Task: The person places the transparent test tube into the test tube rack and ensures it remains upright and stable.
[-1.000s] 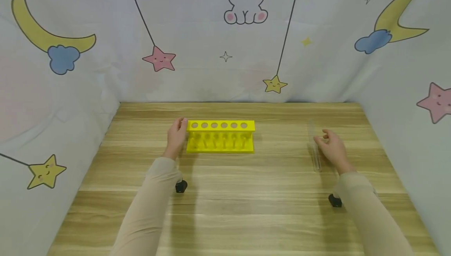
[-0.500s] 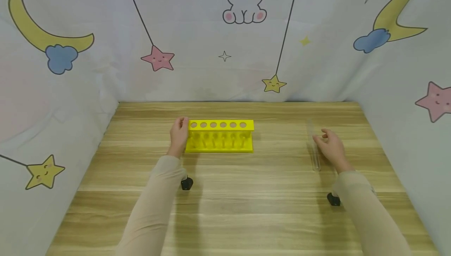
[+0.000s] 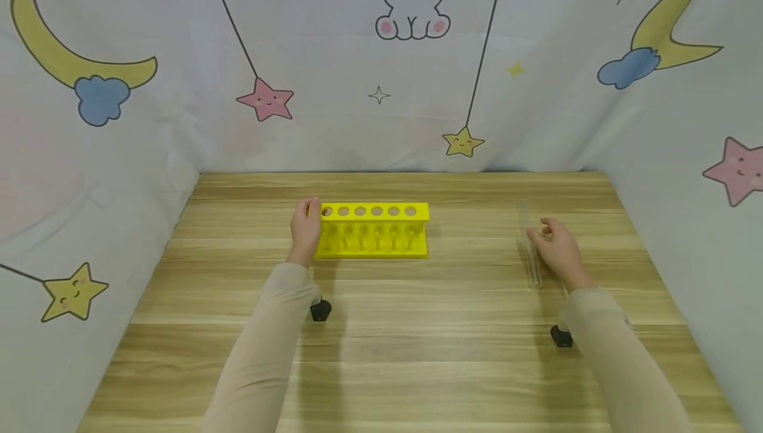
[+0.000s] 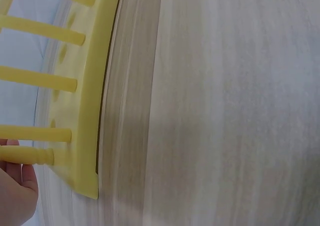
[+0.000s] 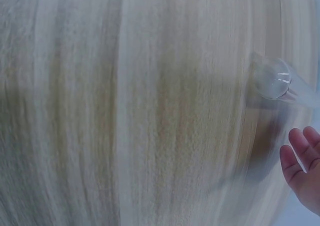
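A white cloth backdrop point(image 3: 334, 122) printed with moons, stars and a rabbit closes in a wooden table point(image 3: 417, 353) on three sides. On the table stands a yellow test tube rack point(image 3: 372, 231) with six round holes along its top bar and a row of pegs below; every hole looks unfilled. The left hand point(image 3: 305, 229) grips the rack's left end, fingers curled over the top corner and the thumb side against the end; the left wrist view shows that end and the pegs close beside the palm. Well apart to the right, a clear glass test tube point(image 3: 529, 247) lies flat on the wood, its length running away from the person. The right hand point(image 3: 554, 247) sits just beside the tube, fingers loosely bent and slightly spread; its fingertips come up to the glass, but whether they actually touch it cannot be told. The right wrist view shows the tube's rounded end point(image 5: 272, 79) on the table with the fingertips point(image 5: 300, 158) apart from it. Judging from this, the work is at its start: the rack is steadied, the tube not yet lifted, and nothing placed in any hole.
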### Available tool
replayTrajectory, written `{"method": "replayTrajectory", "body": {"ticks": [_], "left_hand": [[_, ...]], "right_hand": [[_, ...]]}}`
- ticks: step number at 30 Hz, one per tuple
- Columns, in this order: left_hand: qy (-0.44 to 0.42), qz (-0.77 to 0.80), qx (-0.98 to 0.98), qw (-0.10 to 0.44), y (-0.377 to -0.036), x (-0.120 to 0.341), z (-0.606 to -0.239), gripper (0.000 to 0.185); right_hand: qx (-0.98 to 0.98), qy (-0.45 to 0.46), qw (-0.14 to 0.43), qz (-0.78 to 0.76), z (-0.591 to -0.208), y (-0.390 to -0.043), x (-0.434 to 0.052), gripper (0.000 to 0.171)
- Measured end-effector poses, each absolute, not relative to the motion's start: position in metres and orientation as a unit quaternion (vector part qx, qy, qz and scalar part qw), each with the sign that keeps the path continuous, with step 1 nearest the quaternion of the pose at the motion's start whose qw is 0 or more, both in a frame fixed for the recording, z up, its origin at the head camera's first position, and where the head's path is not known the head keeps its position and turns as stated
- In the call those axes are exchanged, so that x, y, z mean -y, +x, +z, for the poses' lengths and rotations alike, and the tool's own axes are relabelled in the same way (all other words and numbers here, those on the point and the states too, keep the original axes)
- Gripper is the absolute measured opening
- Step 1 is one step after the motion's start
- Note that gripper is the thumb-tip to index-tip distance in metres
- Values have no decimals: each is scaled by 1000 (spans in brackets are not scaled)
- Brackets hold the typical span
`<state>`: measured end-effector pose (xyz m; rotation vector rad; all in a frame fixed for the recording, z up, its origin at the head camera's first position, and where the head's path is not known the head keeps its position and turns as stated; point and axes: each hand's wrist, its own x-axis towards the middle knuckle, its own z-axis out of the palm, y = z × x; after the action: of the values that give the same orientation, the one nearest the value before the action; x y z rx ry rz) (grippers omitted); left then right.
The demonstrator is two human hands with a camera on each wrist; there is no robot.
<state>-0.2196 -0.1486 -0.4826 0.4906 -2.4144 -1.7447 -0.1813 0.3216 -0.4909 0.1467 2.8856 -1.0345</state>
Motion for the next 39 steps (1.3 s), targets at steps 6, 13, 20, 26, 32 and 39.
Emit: {"method": "replayTrajectory", "body": {"ticks": [6,13,20,26,32,39], "left_hand": [[158,-566,807,58,-221,150,-486,38],[150,-562,811,61,-223,151,-490,38],[152,-563,810,59,-222,151,-490,42],[151,-559,813,57,-221,151,-489,45],[153,-558,813,57,-220,150,-488,45],[159,-558,812,57,-221,149,-487,45]], "right_hand": [[-942,52,46,-329,-491,-183,-319,67],[-945,50,47,-319,-492,-185,-319,67],[-948,54,65,-306,-492,-187,-318,68],[-951,61,72,-296,-492,-191,-317,67],[-947,70,83,-302,-492,-197,-317,67],[-944,76,93,-306,-492,-201,-316,68]]}}
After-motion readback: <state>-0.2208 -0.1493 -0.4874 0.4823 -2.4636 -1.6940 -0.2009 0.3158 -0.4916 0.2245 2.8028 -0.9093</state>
